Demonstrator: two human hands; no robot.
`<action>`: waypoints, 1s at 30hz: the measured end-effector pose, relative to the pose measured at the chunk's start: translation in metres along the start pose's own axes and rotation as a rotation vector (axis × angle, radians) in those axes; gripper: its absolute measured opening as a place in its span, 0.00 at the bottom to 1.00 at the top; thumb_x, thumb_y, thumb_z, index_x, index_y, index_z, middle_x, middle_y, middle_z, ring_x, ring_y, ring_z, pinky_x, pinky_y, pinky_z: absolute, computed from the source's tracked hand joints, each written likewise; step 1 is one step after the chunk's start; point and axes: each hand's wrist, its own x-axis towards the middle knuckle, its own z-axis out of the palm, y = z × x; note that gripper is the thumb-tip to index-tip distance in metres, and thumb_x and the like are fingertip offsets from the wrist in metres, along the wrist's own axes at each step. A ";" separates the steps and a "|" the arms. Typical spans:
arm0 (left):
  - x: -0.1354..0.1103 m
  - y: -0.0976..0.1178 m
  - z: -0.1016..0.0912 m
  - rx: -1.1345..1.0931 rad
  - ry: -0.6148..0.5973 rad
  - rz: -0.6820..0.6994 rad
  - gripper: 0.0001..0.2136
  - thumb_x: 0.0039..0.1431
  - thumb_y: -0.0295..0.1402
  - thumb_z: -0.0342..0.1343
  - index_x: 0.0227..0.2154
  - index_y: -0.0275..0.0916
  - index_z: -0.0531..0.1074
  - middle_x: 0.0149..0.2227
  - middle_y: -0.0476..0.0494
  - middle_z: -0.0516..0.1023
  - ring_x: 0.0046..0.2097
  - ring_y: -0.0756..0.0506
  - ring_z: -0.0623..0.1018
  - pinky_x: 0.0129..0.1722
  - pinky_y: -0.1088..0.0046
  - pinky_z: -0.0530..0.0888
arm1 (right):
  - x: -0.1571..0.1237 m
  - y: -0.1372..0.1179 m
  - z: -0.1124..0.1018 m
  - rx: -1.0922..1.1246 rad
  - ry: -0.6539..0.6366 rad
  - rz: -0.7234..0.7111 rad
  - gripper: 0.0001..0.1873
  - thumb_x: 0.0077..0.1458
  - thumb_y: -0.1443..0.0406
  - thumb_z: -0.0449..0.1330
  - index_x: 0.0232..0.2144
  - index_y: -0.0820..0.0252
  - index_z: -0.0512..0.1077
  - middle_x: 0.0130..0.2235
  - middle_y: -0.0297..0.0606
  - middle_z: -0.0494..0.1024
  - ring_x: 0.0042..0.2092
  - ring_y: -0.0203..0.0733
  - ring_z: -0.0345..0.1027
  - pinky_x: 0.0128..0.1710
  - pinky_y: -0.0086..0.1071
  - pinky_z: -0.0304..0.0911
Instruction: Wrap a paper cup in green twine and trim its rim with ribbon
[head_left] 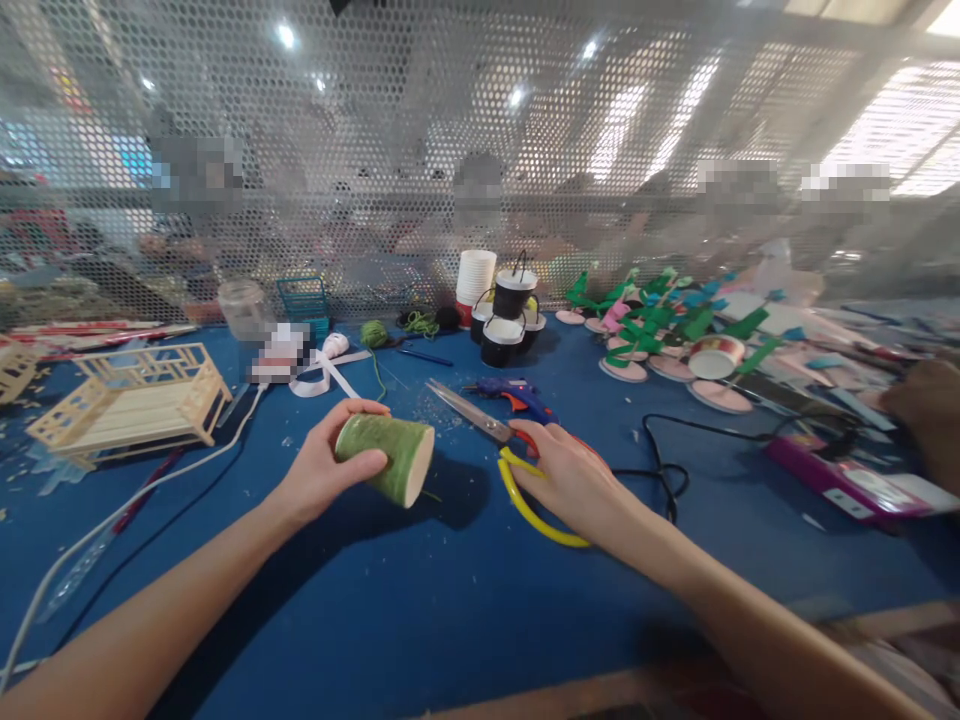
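My left hand (330, 460) is wrapped round a paper cup (386, 450) covered in green yarn, tilted on its side above the blue table (420, 610). A short green yarn end sticks out beneath the cup. In my right hand (566, 475) are scissors (480, 418) with yellow and red handles, their blades pointing away to the left and looking nearly closed. Just beyond the scissors lies a blue glue gun (517, 395) with an orange trigger. Behind the cup, a ball of green yarn (373, 333) trails a strand toward my left hand.
To the left stands a small wooden stick model (142, 400) beside a white cable (135, 497). Black-wrapped cups (502, 340) and stacked paper cups (475, 285) stand at the back. Green paper plants (637, 335) and a purple power strip (847, 480) are at right, near another person's hand (934, 415).
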 end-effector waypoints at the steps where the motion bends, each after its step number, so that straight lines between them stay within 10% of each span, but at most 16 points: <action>1: -0.001 0.001 0.001 0.065 0.029 0.057 0.20 0.36 0.35 0.66 0.36 0.39 0.70 0.37 0.45 0.72 0.37 0.45 0.71 0.34 0.74 0.66 | 0.004 0.002 0.003 -0.052 -0.011 0.025 0.22 0.52 0.65 0.53 0.51 0.64 0.62 0.42 0.49 0.71 0.41 0.48 0.69 0.36 0.34 0.61; 7: -0.005 0.000 0.012 0.139 0.039 0.244 0.21 0.35 0.29 0.66 0.34 0.40 0.65 0.42 0.43 0.69 0.45 0.42 0.69 0.42 0.69 0.65 | 0.006 -0.014 -0.011 -0.265 -0.108 -0.043 0.17 0.56 0.64 0.50 0.44 0.67 0.69 0.37 0.54 0.75 0.41 0.55 0.69 0.38 0.42 0.59; 16: -0.010 -0.013 0.018 0.365 0.057 0.399 0.23 0.38 0.31 0.66 0.37 0.41 0.60 0.44 0.41 0.65 0.48 0.41 0.68 0.48 0.62 0.64 | 0.009 -0.063 -0.010 0.703 -0.043 -0.304 0.12 0.52 0.62 0.54 0.21 0.62 0.64 0.22 0.29 0.65 0.24 0.31 0.57 0.25 0.25 0.54; 24: 0.005 -0.017 0.011 0.638 -0.110 0.260 0.38 0.38 0.39 0.65 0.52 0.40 0.54 0.49 0.37 0.66 0.50 0.37 0.69 0.49 0.56 0.66 | 0.020 -0.055 -0.003 0.331 0.107 -0.570 0.11 0.49 0.70 0.59 0.19 0.62 0.63 0.24 0.31 0.66 0.29 0.34 0.58 0.30 0.28 0.54; 30: 0.009 -0.007 0.015 0.725 -0.119 0.092 0.30 0.42 0.39 0.61 0.48 0.36 0.58 0.41 0.41 0.73 0.42 0.40 0.74 0.41 0.62 0.71 | 0.028 -0.057 -0.005 0.389 0.151 -0.566 0.04 0.50 0.66 0.60 0.25 0.62 0.69 0.27 0.35 0.71 0.30 0.35 0.61 0.30 0.28 0.56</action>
